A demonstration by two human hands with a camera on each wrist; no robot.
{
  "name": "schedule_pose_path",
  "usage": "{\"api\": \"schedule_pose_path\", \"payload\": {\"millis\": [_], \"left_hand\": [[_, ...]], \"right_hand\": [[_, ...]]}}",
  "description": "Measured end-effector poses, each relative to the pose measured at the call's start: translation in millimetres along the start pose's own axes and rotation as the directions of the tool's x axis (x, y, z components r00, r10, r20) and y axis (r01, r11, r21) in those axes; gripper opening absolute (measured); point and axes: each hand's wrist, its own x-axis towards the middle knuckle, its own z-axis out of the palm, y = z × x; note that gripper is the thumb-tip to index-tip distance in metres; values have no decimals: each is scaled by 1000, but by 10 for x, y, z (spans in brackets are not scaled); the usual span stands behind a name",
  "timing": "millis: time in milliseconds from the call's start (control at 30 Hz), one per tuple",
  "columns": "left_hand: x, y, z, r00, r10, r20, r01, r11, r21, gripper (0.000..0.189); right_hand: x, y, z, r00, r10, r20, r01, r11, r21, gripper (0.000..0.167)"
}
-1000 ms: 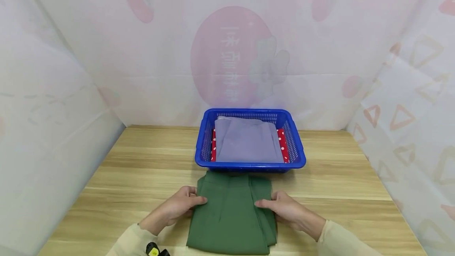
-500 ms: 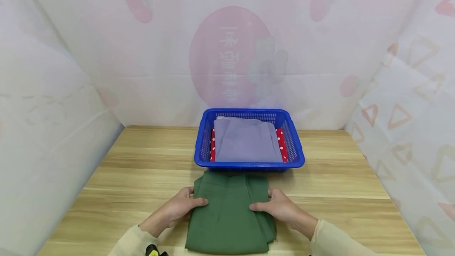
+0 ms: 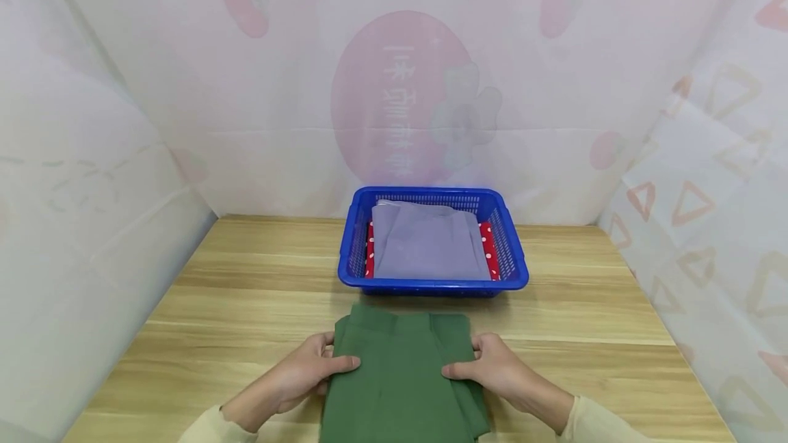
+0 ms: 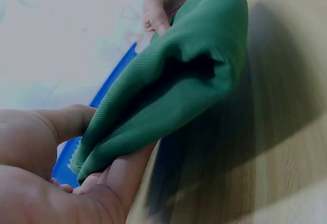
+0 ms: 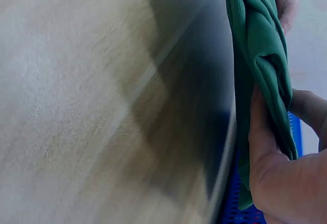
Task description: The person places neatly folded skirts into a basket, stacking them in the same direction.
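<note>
A folded green garment [image 3: 397,385] is held up between my two hands in front of the basket. My left hand [image 3: 301,373] grips its left edge, thumb on top and fingers underneath. At the opposite edge, my right hand [image 3: 505,376] pinches the layers in the same way. In the left wrist view the green fabric [image 4: 173,88] bulges at its near fold, and a shadow lies on the table below. The right wrist view shows the stacked layers [image 5: 263,50] edge-on, above the wood surface. What kind of garment it is cannot be told.
Behind the garment stands a blue plastic basket [image 3: 434,285] with perforated sides. Inside it, a folded lilac cloth [image 3: 434,245] lies over a red cloth with white dots [image 3: 489,251]. A wood-grain table [image 3: 258,292] meets pale printed sheets [image 3: 277,87] at the back and sides.
Both hands have lifted the green garment off the table and drawn it slightly toward me, away from the basket. My right hand has shifted a little outward. The basket has stayed put.
</note>
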Motion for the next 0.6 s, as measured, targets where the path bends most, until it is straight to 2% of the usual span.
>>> {"api": "schedule_pose_path", "payload": {"millis": [200,367,600], "left_hand": [[-150,87,103,999,46,26,-46,999,-11,78],[-255,239,192,992,112,57,-111,993,-28,75],[-267,591,234,980,195,49,-195,981,-2,73]], "right_hand": [[-194,-108,-122,998,-34,51,35,999,-3,32],[-354,-281,-252,989,-109,104,102,992,72,39],[-433,-574,-484,980,-186,70,179,979,94,49]]}}
